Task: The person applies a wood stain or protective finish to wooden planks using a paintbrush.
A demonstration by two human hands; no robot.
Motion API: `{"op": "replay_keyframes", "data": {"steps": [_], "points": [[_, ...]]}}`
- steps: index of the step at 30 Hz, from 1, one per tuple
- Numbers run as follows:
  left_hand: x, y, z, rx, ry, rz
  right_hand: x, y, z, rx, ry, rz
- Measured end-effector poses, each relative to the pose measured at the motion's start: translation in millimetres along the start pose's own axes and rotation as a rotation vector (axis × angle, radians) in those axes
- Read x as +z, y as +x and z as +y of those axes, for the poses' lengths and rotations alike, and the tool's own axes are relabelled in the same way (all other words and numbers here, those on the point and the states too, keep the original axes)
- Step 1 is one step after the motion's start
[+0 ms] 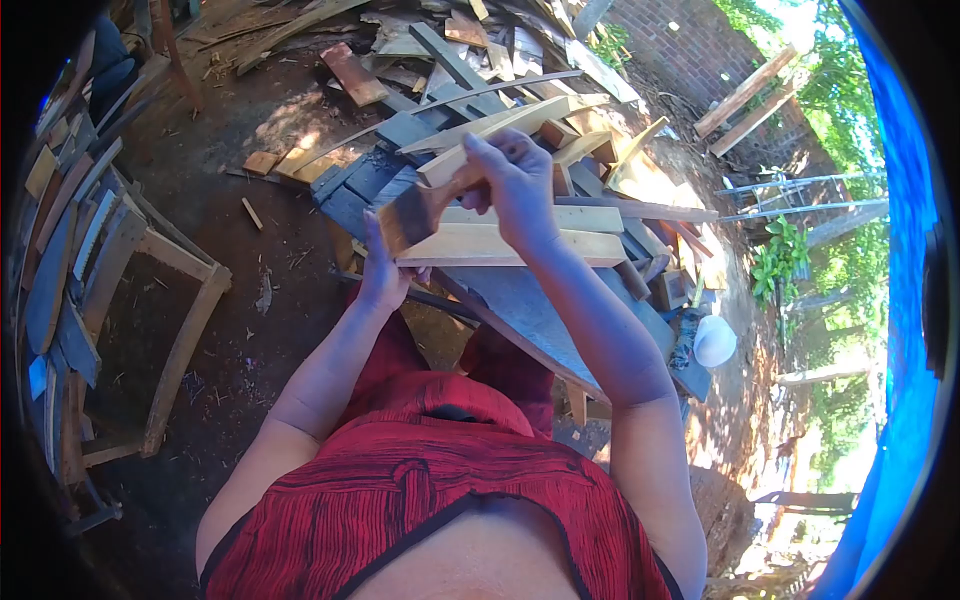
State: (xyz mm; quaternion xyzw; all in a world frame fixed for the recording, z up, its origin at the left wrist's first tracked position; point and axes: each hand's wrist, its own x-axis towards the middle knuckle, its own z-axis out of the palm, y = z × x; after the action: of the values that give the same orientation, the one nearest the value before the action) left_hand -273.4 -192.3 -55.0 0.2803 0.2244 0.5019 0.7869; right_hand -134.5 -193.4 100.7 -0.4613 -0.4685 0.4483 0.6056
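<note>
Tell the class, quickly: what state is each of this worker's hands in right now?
Left hand: at the plank end, some fingers beneath it; cannot tell whether closed.
Right hand: closed, holding the brush by its handle.

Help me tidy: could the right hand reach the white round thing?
Probably yes: the way over the table to the white round thing looks free, though the right hand holds a brush-like tool.

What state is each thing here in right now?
Brush: tilted, off the ground
Right hand: closed around the brush
Left hand: partly hidden, at the pale board
Pale board: bare wood
Table: partly covered with wood
Wood pile: loosely heaped
Blue sheet: hanging
</note>
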Motion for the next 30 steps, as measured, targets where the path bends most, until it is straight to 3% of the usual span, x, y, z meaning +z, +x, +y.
{"op": "replay_keyframes", "data": {"steps": [2, 7, 11, 13, 17, 19, 21, 23, 27, 30], "points": [[-13, 5, -6, -0.022, -0.018, -0.104, -32, 2, 10, 0.009, -0.03, 0.044], [-5, -1, -3, -0.02, 0.047, -0.055, -144, -7, 11, 0.108, -0.17, 0.301], [-2, -2, 3, -0.005, 0.09, -0.078, -248, -18, 10, 0.097, -0.236, 0.604], [0, -2, 5, -0.012, 0.075, -0.093, -312, -24, 16, 0.075, -0.354, 0.649], [0, -2, 5, -0.016, 0.075, -0.078, -354, -36, 3, 0.01, -0.459, 0.821], [-2, -1, 4, -0.018, 0.071, -0.07, -349, -36, -4, -0.132, -0.765, 0.78], [-10, 1, 1, -0.018, 0.106, -0.109, -340, -30, -1, -0.116, -0.854, 0.749], [-9, 1, 1, -0.022, 0.101, -0.113, -326, -18, 10, -0.174, -1.178, 0.617], [-4, -2, 3, -0.022, 0.085, -0.073, -211, -10, 6, -0.188, -1.309, 0.37], [-13, 2, -1, -0.038, 0.126, -0.086, -128, -10, -9, -0.115, -1.068, 0.168]]}}
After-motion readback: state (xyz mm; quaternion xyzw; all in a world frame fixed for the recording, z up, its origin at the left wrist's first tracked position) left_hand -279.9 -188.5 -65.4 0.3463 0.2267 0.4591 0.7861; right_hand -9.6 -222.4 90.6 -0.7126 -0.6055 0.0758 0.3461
